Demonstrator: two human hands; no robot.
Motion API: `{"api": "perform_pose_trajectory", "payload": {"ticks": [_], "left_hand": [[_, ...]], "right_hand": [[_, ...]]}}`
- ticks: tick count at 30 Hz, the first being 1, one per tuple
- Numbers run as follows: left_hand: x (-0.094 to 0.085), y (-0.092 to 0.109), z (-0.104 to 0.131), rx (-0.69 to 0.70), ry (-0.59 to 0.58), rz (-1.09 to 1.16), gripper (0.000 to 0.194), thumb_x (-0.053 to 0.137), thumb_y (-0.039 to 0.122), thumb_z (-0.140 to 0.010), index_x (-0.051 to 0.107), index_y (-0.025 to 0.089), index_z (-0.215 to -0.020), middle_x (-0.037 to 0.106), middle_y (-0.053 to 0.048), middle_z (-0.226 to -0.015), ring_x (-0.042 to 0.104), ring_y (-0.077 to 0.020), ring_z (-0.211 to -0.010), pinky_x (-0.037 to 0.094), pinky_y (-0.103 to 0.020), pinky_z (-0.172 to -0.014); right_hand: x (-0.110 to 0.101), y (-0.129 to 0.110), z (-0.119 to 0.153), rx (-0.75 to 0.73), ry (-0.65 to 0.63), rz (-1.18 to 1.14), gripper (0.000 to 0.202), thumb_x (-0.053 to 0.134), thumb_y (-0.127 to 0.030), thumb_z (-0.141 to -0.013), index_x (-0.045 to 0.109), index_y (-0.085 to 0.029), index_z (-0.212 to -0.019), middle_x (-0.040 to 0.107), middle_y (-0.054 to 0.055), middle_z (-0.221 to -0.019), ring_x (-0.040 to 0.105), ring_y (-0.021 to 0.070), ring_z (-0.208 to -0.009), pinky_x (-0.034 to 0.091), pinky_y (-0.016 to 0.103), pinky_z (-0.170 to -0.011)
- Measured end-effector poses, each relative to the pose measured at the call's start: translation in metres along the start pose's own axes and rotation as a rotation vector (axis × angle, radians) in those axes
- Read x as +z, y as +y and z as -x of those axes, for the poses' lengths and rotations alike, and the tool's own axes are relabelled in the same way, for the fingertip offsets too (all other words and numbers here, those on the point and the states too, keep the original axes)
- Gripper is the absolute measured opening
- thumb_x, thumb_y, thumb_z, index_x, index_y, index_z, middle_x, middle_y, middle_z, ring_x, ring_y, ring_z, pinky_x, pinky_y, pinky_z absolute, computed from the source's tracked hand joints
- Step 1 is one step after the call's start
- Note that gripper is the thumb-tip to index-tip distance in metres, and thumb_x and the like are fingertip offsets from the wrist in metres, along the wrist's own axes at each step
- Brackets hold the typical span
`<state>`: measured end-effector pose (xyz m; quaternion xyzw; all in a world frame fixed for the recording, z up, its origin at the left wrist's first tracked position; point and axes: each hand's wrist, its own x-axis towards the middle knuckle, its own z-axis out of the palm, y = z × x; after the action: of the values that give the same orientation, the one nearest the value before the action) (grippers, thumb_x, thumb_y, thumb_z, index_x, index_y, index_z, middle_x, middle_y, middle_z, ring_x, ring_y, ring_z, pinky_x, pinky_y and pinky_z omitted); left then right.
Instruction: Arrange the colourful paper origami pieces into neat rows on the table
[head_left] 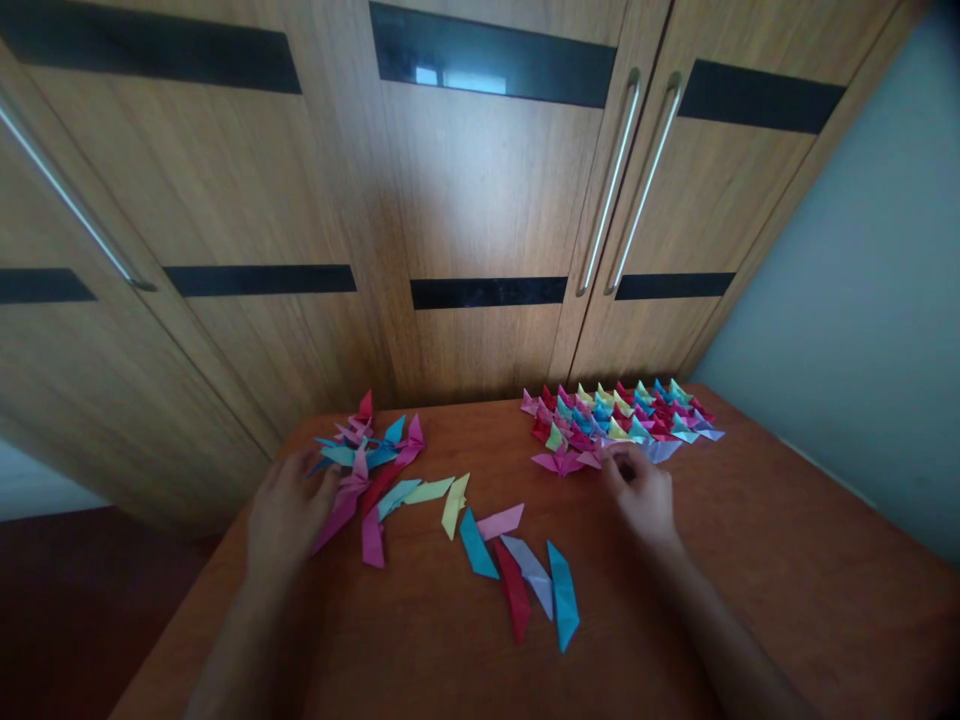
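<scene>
Two hands down on the wooden table point(787, 560), wardrobe doors point(465, 200) looming behind. Left hand point(289, 510) lay loose, fingers spread and released, tips touching the near edge of the jumbled heap of folded paper units point(367, 450) at the table's left rear. Right hand point(637, 490) sat up against the front of the tidy rows of origami pieces point(622, 415) at the right rear, fingers curled in on a pink piece point(562, 462) at the front edge. Pinched or merely touching? Could not tell. Lay scattered between the hands, apart from both: loose folded parallelogram strips point(517, 570) in blue, red, lilac and yellow-green.

Risk, as judged: rows packed tight and touching, so a knuckle dragged across could have knocked neighbours out of line. Same on the left: light paper, easily swept out of place by a sliding wrist.
</scene>
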<state>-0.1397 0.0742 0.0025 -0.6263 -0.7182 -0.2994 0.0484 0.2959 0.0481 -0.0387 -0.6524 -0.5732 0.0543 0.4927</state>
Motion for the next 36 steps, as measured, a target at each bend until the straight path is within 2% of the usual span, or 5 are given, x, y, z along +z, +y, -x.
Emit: {"api": "perform_pose_trajectory", "payload": {"ticks": [6,11,16,29,36], "left_hand": [[0.011,0.008,0.003,0.103,0.023,-0.066,0.042,0.046,0.043,-0.083,0.057,0.014,-0.11,0.063,-0.014,-0.104,0.058,-0.0312,-0.103,0.046,-0.041,-0.088],[0.004,0.003,0.007,0.004,-0.057,-0.076,0.038,0.046,0.045,-0.083,0.06,0.015,-0.102,0.065,-0.015,-0.104,0.061,-0.0317,-0.099,0.048,-0.04,-0.079],[0.007,0.006,0.01,0.006,-0.292,-0.034,0.038,0.046,0.05,-0.083,0.063,0.021,-0.1,0.069,-0.009,-0.102,0.066,-0.0273,-0.09,0.048,-0.033,-0.071],[0.013,0.006,0.009,0.007,-0.226,0.126,0.03,0.053,0.031,-0.075,0.065,0.02,-0.1,0.072,-0.007,-0.1,0.068,-0.0245,-0.087,0.051,-0.034,-0.078],[-0.001,0.042,0.018,0.226,-0.082,0.311,0.026,0.054,0.03,-0.079,0.063,0.02,-0.101,0.069,-0.006,-0.103,0.065,-0.0227,-0.093,0.05,-0.035,-0.085]], "right_hand": [[0.046,-0.054,0.024,-0.126,-0.314,-0.149,0.02,0.049,-0.032,-0.086,0.058,-0.019,-0.074,0.055,-0.002,-0.057,0.051,0.0118,-0.052,0.035,0.02,-0.05],[0.058,-0.052,0.042,-0.129,-0.439,-0.143,0.018,0.051,-0.027,-0.085,0.058,-0.019,-0.071,0.054,-0.003,-0.057,0.052,0.0119,-0.053,0.034,0.021,-0.052],[0.057,-0.039,0.042,-0.019,-0.426,-0.195,0.02,0.05,-0.03,-0.086,0.059,-0.019,-0.072,0.054,-0.003,-0.055,0.051,0.0125,-0.051,0.034,0.022,-0.05],[0.055,-0.041,0.042,-0.009,-0.449,-0.174,0.018,0.051,-0.029,-0.084,0.059,-0.019,-0.072,0.054,-0.003,-0.057,0.051,0.0122,-0.052,0.033,0.022,-0.05],[0.051,-0.048,0.04,0.001,-0.456,-0.25,0.022,0.05,-0.032,-0.088,0.06,-0.018,-0.074,0.056,-0.002,-0.058,0.053,0.0124,-0.054,0.035,0.022,-0.052]]}}
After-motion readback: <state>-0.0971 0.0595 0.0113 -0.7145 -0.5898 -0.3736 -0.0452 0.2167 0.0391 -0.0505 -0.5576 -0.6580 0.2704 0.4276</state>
